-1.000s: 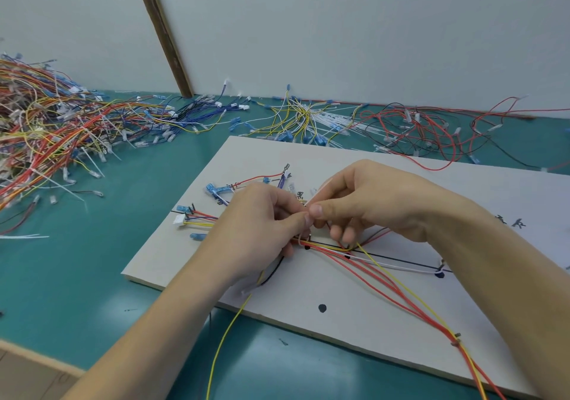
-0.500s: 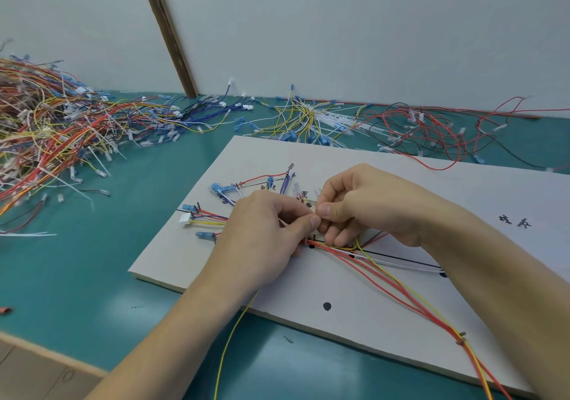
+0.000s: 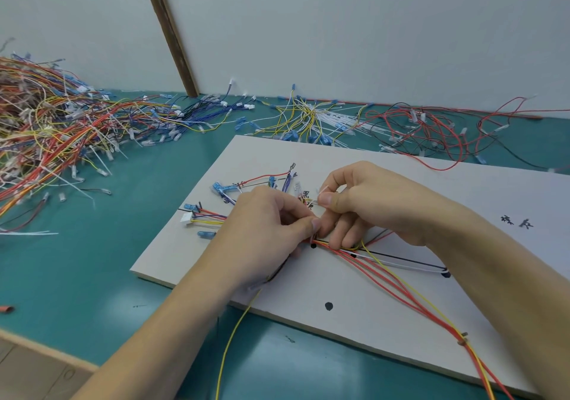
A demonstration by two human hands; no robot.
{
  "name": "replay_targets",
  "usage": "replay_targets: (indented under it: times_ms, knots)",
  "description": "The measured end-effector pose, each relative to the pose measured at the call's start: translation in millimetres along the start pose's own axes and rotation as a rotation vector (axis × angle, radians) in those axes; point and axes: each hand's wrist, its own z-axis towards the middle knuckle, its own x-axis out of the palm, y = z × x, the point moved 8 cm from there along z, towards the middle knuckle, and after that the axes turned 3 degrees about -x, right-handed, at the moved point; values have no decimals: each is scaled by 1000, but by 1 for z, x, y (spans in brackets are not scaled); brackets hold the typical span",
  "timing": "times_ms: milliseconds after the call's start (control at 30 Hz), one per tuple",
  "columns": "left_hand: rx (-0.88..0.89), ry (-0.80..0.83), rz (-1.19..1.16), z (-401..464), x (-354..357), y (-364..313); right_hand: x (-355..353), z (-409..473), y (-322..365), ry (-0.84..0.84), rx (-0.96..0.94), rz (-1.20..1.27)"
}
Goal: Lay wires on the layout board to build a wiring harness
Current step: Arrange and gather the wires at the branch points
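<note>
Here both hands work close together near the left end of the layout board, over the bundle of wires that runs toward its near right corner. The left hand pinches the bundle at a black peg mark; the right hand pinches a thin white strand, apparently a tie. If the left pinch slackens, the wires would likely spring off their route, and the loose yellow wire hanging over the near edge could snag.
</note>
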Motion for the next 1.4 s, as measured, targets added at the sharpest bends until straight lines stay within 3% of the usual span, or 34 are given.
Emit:
replay_targets:
  times_ms: [200, 733, 967, 1400]
  knots:
    - [-42, 147, -58, 5, 0, -2, 0, 2, 0, 13, -29, -11]
    - [29, 130, 32, 2, 2, 0, -5, 6, 7, -206, -126, -119]
    - [46, 67, 72, -3, -1, 0, -4, 2, 12, -32, -178, -83]
    - [66, 27, 68, -7, 1, 0, -7, 2, 2, 100, -121, 83]
